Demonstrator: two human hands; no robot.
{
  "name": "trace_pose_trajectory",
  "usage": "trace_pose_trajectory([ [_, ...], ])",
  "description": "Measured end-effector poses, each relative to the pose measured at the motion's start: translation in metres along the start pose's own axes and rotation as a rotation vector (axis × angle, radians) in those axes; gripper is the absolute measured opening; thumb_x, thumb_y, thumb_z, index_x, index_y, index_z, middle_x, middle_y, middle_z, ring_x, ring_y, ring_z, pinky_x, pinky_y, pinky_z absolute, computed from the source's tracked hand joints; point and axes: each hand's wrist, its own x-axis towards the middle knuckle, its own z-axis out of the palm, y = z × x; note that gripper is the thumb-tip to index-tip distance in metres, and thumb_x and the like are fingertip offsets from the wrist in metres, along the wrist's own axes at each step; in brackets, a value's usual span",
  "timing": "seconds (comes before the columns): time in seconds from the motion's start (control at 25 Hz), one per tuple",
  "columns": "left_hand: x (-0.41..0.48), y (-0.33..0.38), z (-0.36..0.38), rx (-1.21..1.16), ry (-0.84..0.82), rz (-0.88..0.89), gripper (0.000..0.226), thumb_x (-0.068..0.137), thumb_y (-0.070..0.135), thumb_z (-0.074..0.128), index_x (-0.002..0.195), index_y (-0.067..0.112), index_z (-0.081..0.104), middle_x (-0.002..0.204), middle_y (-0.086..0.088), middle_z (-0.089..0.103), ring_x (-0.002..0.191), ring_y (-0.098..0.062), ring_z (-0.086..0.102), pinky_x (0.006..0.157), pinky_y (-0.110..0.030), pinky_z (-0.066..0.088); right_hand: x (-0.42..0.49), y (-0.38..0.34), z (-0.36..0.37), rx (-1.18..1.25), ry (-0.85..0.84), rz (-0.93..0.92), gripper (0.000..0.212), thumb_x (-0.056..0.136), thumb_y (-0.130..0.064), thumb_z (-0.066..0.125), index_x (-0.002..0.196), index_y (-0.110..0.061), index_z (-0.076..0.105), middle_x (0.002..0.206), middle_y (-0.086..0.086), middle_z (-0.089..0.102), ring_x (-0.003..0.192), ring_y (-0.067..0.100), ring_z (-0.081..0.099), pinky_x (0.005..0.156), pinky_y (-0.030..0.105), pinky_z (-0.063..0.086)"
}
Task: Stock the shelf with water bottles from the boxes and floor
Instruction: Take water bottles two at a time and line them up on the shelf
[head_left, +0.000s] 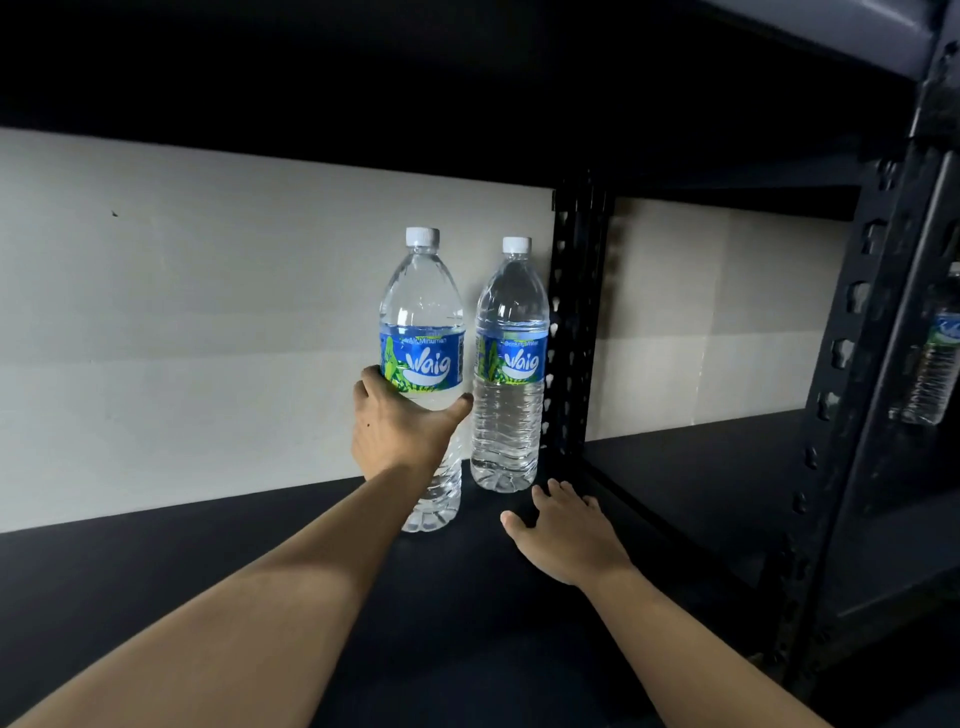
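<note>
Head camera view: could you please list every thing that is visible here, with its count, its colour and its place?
held bottle: 1, clear, blue-green label, white cap; upright, left of the standing bottle.
standing bottle: 1, same colours; on the shelf board, beside the upright post.
far bottle: 1, clear, blue label; next bay, right edge, partly hidden.
shelf board: 1, black; under the bottles.
upright post: 1, black, perforated; right of the standing bottle.
back panel: 1, pale grey; behind the shelf.
left hand: 1; grips the held bottle below its label.
right hand: 1; open, fingers spread, near the standing bottle's base.
</note>
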Motion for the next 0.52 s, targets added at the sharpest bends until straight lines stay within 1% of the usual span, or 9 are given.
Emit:
trace_pose_trajectory([
  [0.16, -0.003, -0.007, 0.000, -0.006, -0.055, 0.036, 0.092, 0.059, 0.059, 0.081, 0.127, 0.014, 0.037, 0.125, 0.000, 0.048, 0.111, -0.025, 0.055, 0.077, -0.033, 0.039, 0.000, 0.000, -0.002, -0.008, -0.020, 0.001, 0.075, 0.097, -0.058, 0.029, 0.155, -0.011, 0.025, 0.163, 0.009, 0.015, 0.151, 0.021, 0.007, 0.121, 0.042, 0.006],
  [0.28, -0.018, -0.024, -0.002, 0.038, -0.155, 0.010, 0.109, 0.059, 0.055, 0.084, 0.141, 0.016, 0.023, 0.140, 0.001, 0.040, 0.121, -0.027, 0.053, 0.087, -0.040, 0.045, -0.003, -0.002, -0.004, -0.031, 0.011, -0.005, 0.073, 0.097, -0.058, 0.032, 0.152, -0.010, 0.032, 0.161, 0.008, 0.023, 0.150, 0.021, 0.014, 0.119, 0.042, 0.011],
  [0.32, -0.026, -0.033, -0.002, 0.052, -0.188, -0.014, 0.108, 0.060, 0.051, 0.085, 0.140, 0.016, 0.023, 0.142, 0.000, 0.040, 0.121, -0.029, 0.053, 0.089, -0.041, 0.045, -0.004, -0.003, -0.004, -0.039, 0.032, -0.007, 0.072, 0.096, -0.058, 0.033, 0.150, -0.010, 0.036, 0.159, 0.007, 0.027, 0.148, 0.022, 0.018, 0.118, 0.042, 0.014],
  [0.4, -0.038, -0.050, -0.002, 0.042, -0.219, -0.051, 0.094, 0.061, 0.046, 0.085, 0.131, 0.017, 0.030, 0.136, -0.001, 0.046, 0.118, -0.030, 0.054, 0.087, -0.038, 0.043, -0.005, -0.004, -0.004, -0.060, 0.063, -0.003, 0.071, 0.095, -0.060, 0.035, 0.147, -0.012, 0.041, 0.157, 0.005, 0.033, 0.147, 0.021, 0.023, 0.118, 0.044, 0.016],
  [0.52, -0.042, -0.061, 0.000, -0.030, -0.206, -0.079, 0.080, 0.062, 0.043, 0.086, 0.123, 0.018, 0.039, 0.127, -0.001, 0.055, 0.115, -0.026, 0.055, 0.086, -0.035, 0.044, -0.004, -0.004, -0.004, -0.066, 0.064, 0.006, 0.070, 0.094, -0.061, 0.035, 0.145, -0.014, 0.043, 0.155, 0.004, 0.035, 0.146, 0.022, 0.025, 0.117, 0.047, 0.017],
])
